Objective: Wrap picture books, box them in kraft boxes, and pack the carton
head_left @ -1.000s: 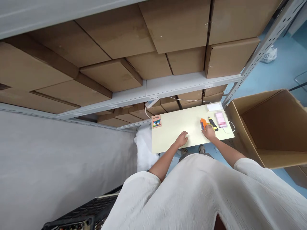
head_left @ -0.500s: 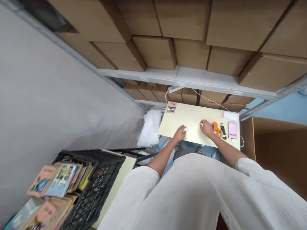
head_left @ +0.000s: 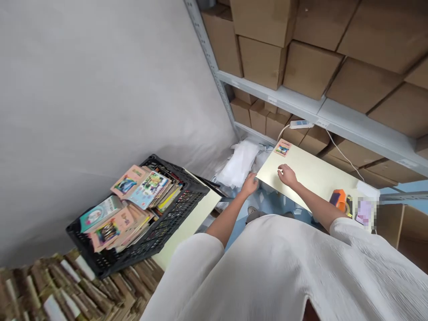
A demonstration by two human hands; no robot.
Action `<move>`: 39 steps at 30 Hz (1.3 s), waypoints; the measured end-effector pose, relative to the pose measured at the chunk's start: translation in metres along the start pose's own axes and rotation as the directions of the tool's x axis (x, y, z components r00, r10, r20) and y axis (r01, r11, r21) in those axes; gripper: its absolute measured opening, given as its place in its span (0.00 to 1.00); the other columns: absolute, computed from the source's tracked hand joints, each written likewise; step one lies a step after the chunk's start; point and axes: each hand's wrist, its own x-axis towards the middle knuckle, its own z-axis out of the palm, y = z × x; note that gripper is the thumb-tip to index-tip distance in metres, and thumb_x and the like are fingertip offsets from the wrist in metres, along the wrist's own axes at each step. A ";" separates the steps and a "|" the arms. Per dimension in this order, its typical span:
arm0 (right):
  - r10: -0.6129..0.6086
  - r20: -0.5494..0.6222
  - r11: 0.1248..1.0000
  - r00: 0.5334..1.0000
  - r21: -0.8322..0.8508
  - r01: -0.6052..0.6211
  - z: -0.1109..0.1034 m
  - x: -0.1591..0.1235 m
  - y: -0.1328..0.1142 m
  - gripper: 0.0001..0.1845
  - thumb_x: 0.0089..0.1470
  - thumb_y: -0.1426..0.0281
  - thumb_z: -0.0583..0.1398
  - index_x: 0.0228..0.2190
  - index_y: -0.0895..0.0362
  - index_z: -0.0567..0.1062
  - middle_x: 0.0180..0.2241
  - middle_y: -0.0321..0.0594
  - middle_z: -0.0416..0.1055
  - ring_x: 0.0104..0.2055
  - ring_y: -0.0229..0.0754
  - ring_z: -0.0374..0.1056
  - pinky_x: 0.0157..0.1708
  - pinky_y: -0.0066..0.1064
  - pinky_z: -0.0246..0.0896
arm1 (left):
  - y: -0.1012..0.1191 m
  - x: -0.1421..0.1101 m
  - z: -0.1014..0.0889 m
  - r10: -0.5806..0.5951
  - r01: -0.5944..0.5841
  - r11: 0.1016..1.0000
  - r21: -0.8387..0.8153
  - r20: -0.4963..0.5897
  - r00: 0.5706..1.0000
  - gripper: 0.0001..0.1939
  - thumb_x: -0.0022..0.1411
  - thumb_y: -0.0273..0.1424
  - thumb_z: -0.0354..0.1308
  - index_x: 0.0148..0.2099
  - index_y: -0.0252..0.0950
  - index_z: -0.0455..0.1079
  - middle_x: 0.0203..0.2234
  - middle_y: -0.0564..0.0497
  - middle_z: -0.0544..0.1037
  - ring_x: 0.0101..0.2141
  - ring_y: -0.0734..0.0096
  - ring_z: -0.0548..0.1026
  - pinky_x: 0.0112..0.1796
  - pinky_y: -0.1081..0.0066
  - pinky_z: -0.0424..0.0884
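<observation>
My left hand (head_left: 250, 183) is at the near left corner of the cream table (head_left: 314, 171), fingers loosely extended and holding nothing. Over the table's left part hovers my right hand (head_left: 287, 175), empty, its fingers apart and slightly curled. A small pink booklet (head_left: 282, 148) with a colourful picture lies just beyond the right hand, at the table's far left corner. Toward the table's right end, by my right forearm, lies an orange tape dispenser (head_left: 339, 199). Beside it are a partly hidden black-and-yellow cutter (head_left: 349, 205) and a blurred phone (head_left: 364, 211).
A black plastic crate (head_left: 180, 223) full of booklets stands on my left, above stacked cardboard (head_left: 50, 290). White packing material (head_left: 241, 164) lies between crate and table. Shelves of cardboard boxes (head_left: 312, 69) rise ahead, with a power strip (head_left: 301, 124). An open carton (head_left: 414, 232) is at right.
My right hand has let go of the orange tape dispenser and moved left. The view has turned left, bringing the crate of booklets fully into sight. My left hand has shifted to the table corner.
</observation>
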 end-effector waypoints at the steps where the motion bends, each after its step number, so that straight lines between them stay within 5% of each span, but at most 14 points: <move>1: -0.018 0.008 1.000 1.000 -0.004 0.018 0.007 0.007 -0.012 0.18 0.71 0.68 0.55 0.54 0.57 0.79 0.55 0.52 0.77 0.49 0.52 0.75 0.52 0.40 0.67 | -0.010 -0.003 -0.009 -0.015 0.015 1.000 -0.005 -0.007 1.000 0.26 0.66 0.24 0.59 0.65 0.39 0.76 0.65 0.41 0.78 0.69 0.52 0.73 0.73 0.51 0.67; 10: -0.169 0.104 0.985 0.980 -0.030 0.172 0.059 0.073 -0.093 0.19 0.67 0.69 0.57 0.54 0.58 0.81 0.55 0.54 0.77 0.53 0.56 0.73 0.58 0.45 0.67 | -0.071 -0.018 -0.061 -0.191 0.187 0.980 -0.069 -0.061 0.980 0.26 0.67 0.23 0.59 0.66 0.37 0.75 0.66 0.39 0.76 0.68 0.52 0.74 0.72 0.53 0.67; 17: -0.176 0.226 0.984 0.958 0.039 0.172 0.094 0.140 -0.101 0.20 0.64 0.70 0.59 0.54 0.58 0.82 0.55 0.53 0.77 0.51 0.54 0.75 0.62 0.46 0.69 | -0.089 0.009 -0.070 -0.273 0.261 0.956 -0.132 -0.085 0.958 0.27 0.67 0.24 0.58 0.67 0.35 0.74 0.67 0.38 0.76 0.69 0.51 0.73 0.73 0.52 0.65; 22: -0.073 0.361 0.994 0.930 0.097 0.040 0.127 0.194 -0.096 0.18 0.62 0.72 0.61 0.51 0.57 0.83 0.55 0.50 0.80 0.48 0.48 0.78 0.60 0.40 0.72 | -0.109 0.036 -0.068 -0.367 0.343 0.916 -0.209 -0.083 0.927 0.25 0.69 0.25 0.58 0.66 0.36 0.75 0.68 0.38 0.75 0.69 0.50 0.73 0.73 0.52 0.66; 26: 0.013 0.449 0.996 0.894 0.069 -0.049 0.169 0.242 -0.079 0.17 0.62 0.72 0.61 0.50 0.56 0.84 0.54 0.47 0.82 0.50 0.46 0.79 0.60 0.39 0.72 | -0.145 0.070 -0.049 -0.454 0.414 0.869 -0.272 -0.101 0.885 0.24 0.69 0.24 0.58 0.65 0.35 0.76 0.67 0.38 0.76 0.70 0.51 0.73 0.73 0.54 0.65; 31: 0.111 0.503 0.993 0.857 -0.026 -0.113 0.242 0.302 -0.048 0.17 0.63 0.71 0.62 0.50 0.56 0.84 0.53 0.47 0.83 0.56 0.48 0.78 0.63 0.38 0.70 | -0.206 0.116 -0.002 -0.551 0.495 0.800 -0.338 -0.086 0.830 0.23 0.69 0.23 0.58 0.64 0.38 0.76 0.66 0.40 0.78 0.68 0.53 0.75 0.72 0.55 0.68; 39: 0.196 0.511 0.976 0.837 -0.018 -0.217 0.370 0.381 -0.007 0.18 0.57 0.70 0.63 0.48 0.54 0.87 0.51 0.46 0.85 0.58 0.53 0.78 0.62 0.40 0.71 | -0.310 0.174 0.070 -0.550 0.515 0.801 -0.304 -0.035 0.834 0.24 0.70 0.22 0.58 0.65 0.37 0.76 0.66 0.40 0.78 0.68 0.53 0.74 0.73 0.54 0.67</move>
